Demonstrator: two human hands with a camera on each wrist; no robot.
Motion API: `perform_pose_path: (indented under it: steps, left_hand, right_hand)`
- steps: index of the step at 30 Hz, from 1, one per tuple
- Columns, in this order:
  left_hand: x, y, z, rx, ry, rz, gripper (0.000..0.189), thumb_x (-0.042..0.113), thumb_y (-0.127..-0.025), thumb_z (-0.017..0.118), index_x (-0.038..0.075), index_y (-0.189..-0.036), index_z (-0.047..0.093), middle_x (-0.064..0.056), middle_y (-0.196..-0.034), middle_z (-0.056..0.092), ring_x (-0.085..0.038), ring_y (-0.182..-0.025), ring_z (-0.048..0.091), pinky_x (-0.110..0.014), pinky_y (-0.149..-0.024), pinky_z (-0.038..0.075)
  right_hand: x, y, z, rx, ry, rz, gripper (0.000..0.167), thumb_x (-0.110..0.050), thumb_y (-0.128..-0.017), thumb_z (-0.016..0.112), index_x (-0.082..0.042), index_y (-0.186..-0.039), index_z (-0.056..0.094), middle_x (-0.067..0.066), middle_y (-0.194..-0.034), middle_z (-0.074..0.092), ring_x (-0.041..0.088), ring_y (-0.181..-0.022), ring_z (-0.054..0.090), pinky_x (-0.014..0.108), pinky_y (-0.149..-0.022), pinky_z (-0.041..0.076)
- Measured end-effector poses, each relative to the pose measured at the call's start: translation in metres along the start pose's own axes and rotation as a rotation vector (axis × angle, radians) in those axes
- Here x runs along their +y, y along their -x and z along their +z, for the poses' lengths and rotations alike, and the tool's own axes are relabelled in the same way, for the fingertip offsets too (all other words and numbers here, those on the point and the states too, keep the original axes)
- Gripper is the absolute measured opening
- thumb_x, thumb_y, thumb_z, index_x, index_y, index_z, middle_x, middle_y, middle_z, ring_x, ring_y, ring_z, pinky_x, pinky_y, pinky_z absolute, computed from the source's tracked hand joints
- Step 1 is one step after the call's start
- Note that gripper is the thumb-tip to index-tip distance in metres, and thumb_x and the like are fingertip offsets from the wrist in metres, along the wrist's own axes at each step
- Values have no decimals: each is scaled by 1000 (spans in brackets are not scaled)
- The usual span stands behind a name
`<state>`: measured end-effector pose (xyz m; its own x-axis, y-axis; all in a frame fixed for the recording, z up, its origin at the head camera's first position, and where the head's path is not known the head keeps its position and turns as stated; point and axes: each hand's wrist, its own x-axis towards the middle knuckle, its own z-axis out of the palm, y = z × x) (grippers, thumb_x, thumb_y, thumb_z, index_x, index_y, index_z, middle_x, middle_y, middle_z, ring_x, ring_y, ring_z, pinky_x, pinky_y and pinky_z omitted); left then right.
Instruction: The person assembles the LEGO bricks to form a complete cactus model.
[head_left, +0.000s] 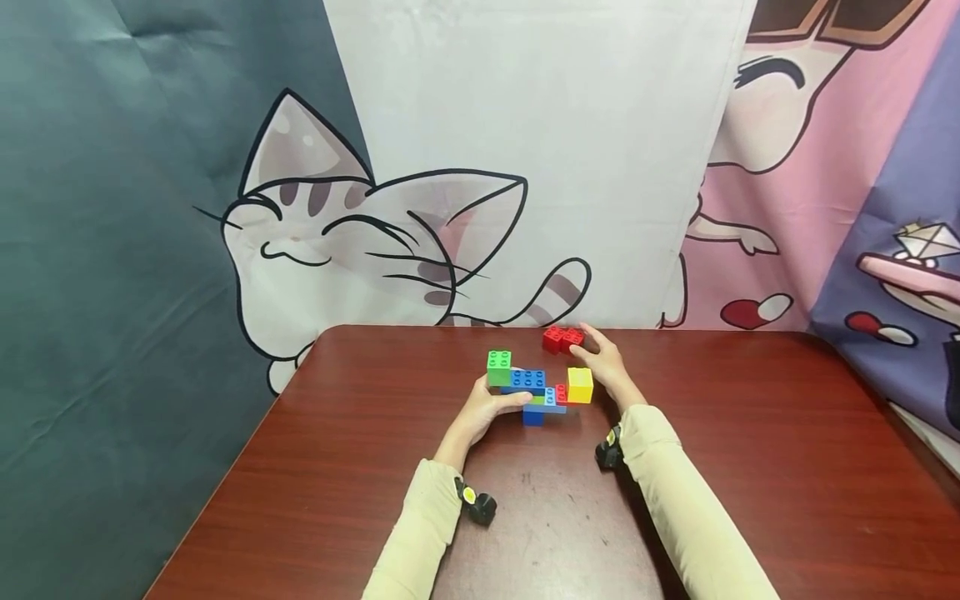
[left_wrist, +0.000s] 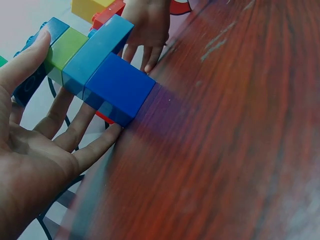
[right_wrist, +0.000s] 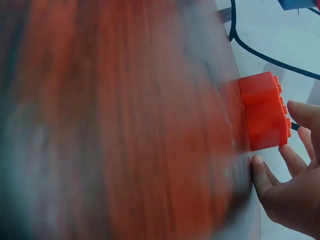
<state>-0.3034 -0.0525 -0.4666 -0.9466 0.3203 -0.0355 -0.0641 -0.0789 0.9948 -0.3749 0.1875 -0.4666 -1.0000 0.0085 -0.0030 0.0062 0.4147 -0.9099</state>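
Note:
My left hand (head_left: 478, 410) grips a built cluster of toy building bricks (head_left: 528, 379), its thumb laid across a dark blue brick. The cluster has a green brick (head_left: 498, 367) at its left end and a yellow brick (head_left: 580, 385) at its right, with blue, light blue and red ones between. In the left wrist view a blue brick (left_wrist: 120, 87) forms the lower end, close over the table. My right hand (head_left: 606, 367) is beside two red bricks (head_left: 562, 339) near the far edge. In the right wrist view its fingertips are spread right at the red bricks' studded side.
The brown wooden table (head_left: 360, 467) ends at a far edge just behind the red bricks. A printed cloth with a cartoon cat (head_left: 322, 242) hangs behind it. Both wrists wear small black cameras.

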Motion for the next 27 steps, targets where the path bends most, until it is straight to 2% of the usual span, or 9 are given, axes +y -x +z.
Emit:
perform_pose_path:
  steps: [5, 13, 21, 27]
  left_hand:
    - [-1, 0, 2, -4, 1, -2, 58, 15, -84, 76, 5, -134, 49, -18, -123, 65, -12, -96, 68, -37, -94, 55]
    - [-1, -1, 5, -11, -9, 1, 58, 16, -84, 76, 5, -135, 48, -19, -124, 64, -13, -97, 68, -38, -95, 55]
    - [-2, -1, 3, -4, -7, 10, 59, 16, -83, 77, 4, -134, 49, -20, -123, 65, -12, -96, 68, -37, -94, 55]
    - [-1, -1, 0, -3, 12, -7, 57, 13, -84, 76, 6, -133, 50, -18, -124, 65, -11, -96, 68, -37, -94, 55]
  right_hand:
    - [1, 0, 0, 40, 10, 39, 59, -25, -98, 58, -17, -152, 34, 21, -154, 38, 39, -140, 38, 50, -116, 34]
    - [4, 1, -2, 146, 58, 64, 55, -20, -97, 59, -14, -149, 41, 20, -146, 48, 37, -137, 43, 49, -116, 33]
    - [5, 0, 1, 150, 56, 32, 47, -16, -100, 51, -5, -145, 44, 24, -143, 50, 39, -133, 47, 48, -113, 36]
    - [-2, 3, -1, 71, -43, 18, 46, -12, -103, 42, 2, -146, 36, 30, -146, 42, 41, -130, 46, 50, -111, 40]
